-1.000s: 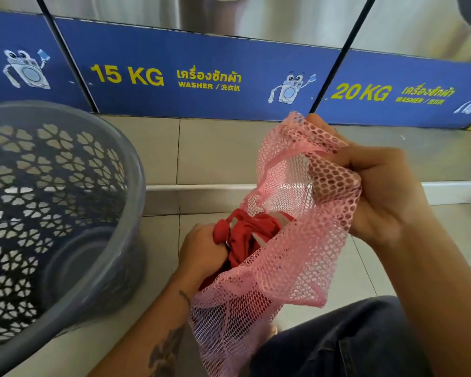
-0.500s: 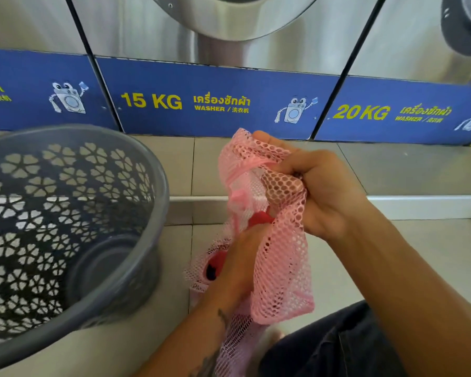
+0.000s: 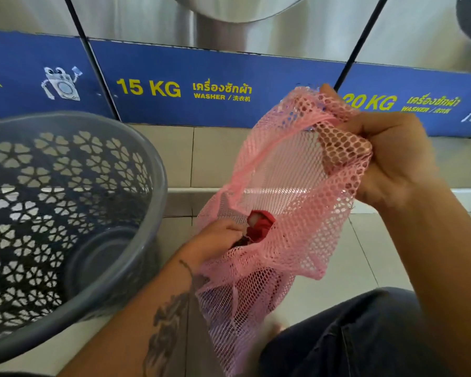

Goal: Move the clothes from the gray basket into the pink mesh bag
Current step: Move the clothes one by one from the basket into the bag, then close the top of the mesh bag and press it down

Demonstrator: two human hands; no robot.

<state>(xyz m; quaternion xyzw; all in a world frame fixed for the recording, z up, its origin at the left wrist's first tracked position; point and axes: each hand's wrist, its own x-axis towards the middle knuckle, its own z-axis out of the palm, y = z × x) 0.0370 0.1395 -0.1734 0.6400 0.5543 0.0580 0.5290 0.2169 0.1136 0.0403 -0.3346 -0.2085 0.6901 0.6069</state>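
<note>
The pink mesh bag (image 3: 291,186) hangs in the middle of the view, its mouth spread wide. My right hand (image 3: 392,156) is closed on the bag's upper rim at the right and holds it up. My left hand (image 3: 218,238) is inside the bag's mouth, fingers closed around a red garment (image 3: 260,225) that sits low in the bag. The gray basket (image 3: 136,273) with flower-shaped holes stands at the left on the floor; its inside shows only the bare bottom.
Steel washing machines with blue panels (image 3: 174,77) marked 15 KG and 20 KG stand right ahead above a tiled step (image 3: 180,159). My knee in dark trousers (image 3: 351,336) fills the lower right. Beige floor tiles lie around the basket.
My right hand has lifted the bag's rim up and to the right, spreading the mouth wider. My left hand has pushed the red garment deeper into the bag.
</note>
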